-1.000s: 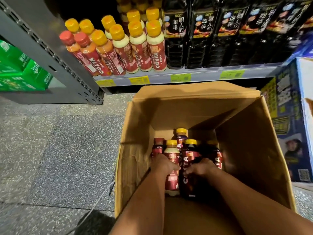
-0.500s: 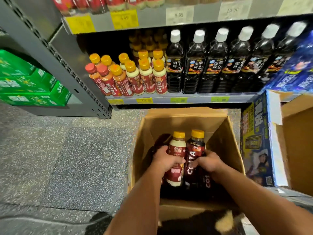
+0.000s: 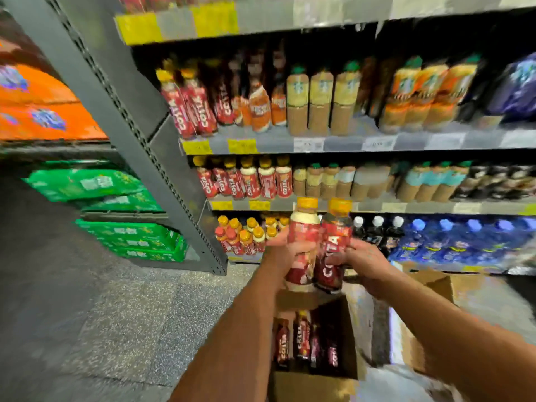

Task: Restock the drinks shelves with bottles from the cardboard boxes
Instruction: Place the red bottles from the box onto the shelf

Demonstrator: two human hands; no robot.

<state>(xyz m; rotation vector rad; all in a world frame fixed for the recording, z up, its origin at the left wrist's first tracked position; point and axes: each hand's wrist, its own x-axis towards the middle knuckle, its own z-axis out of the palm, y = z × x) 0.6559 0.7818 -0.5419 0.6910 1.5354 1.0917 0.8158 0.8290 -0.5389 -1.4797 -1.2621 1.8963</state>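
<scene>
Both bottles are up out of the cardboard box [image 3: 313,384] now, level with the lower shelves [image 3: 406,206]. My left hand [image 3: 285,252] grips the cream-shouldered bottle [image 3: 303,227]. My right hand [image 3: 362,264] wraps its fingers round the dark bottle [image 3: 335,242], and the two bottles touch. Moving fast, one could clip a shelf edge and slip. The label reads "COSTA", part-covered.

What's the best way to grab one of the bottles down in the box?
Reach straight down from above and hold one by its neck, under the cap. The bottles seem to stand upright, packed close together, and the cardboard box walls block the sides, so the tops are probably easiest.
</scene>
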